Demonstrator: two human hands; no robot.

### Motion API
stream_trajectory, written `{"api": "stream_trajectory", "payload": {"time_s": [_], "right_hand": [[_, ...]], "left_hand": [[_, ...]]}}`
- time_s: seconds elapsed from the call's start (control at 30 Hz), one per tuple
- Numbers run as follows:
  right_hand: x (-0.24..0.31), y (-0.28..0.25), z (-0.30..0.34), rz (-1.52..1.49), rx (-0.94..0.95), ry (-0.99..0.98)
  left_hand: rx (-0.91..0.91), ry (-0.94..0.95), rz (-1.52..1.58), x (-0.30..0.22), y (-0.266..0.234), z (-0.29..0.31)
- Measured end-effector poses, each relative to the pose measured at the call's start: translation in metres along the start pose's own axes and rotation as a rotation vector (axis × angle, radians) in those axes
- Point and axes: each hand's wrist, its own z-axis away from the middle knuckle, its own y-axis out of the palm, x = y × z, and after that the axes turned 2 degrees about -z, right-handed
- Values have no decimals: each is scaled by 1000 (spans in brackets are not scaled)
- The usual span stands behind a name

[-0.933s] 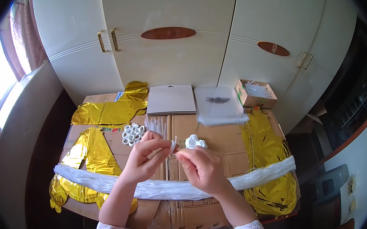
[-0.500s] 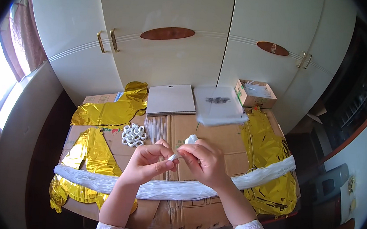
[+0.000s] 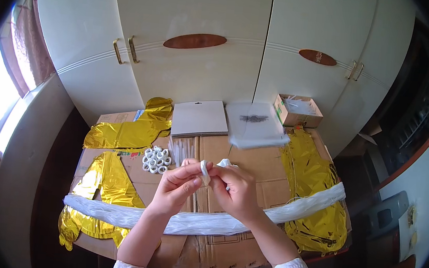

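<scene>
Over the middle of the cardboard, the thumb and fingers of my left hand (image 3: 177, 186) pinch a narrow white ribbon (image 3: 204, 169) bent into a small loop. My right hand (image 3: 237, 190) is closed at the same ribbon, its fingertips meeting those of the left. Just beyond the right hand's knuckles a bunched white piece (image 3: 226, 162) shows; whether it joins the ribbon is hidden. Several small white ribbon rings (image 3: 156, 159) lie in a cluster to the left of my hands. A long skein of white string (image 3: 206, 224) runs crosswise beneath both forearms.
Gold foil balloons (image 3: 112, 176) lie flat at the left, and more gold foil (image 3: 314, 195) at the right. Clear thin tubes (image 3: 181, 147), a pale card stack (image 3: 200, 118), a clear plastic bag (image 3: 256, 133) and an open box (image 3: 299, 111) sit farther back, before cabinets (image 3: 195, 8).
The ribbon between my fingertips now stands up as a visible loop. My left hand has shifted slightly right and my right hand has turned a little, its knuckles lower.
</scene>
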Motion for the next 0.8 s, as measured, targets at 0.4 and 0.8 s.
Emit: {"api": "stream_trajectory", "payload": {"time_s": [0.4,0.8], "right_hand": [[1,-6,1,-412,151,484],[7,-12,-10,91,32,26]], "left_hand": [[14,258,-706,3,3,-6],[-118,141,-995,-3,5,-3]]}}
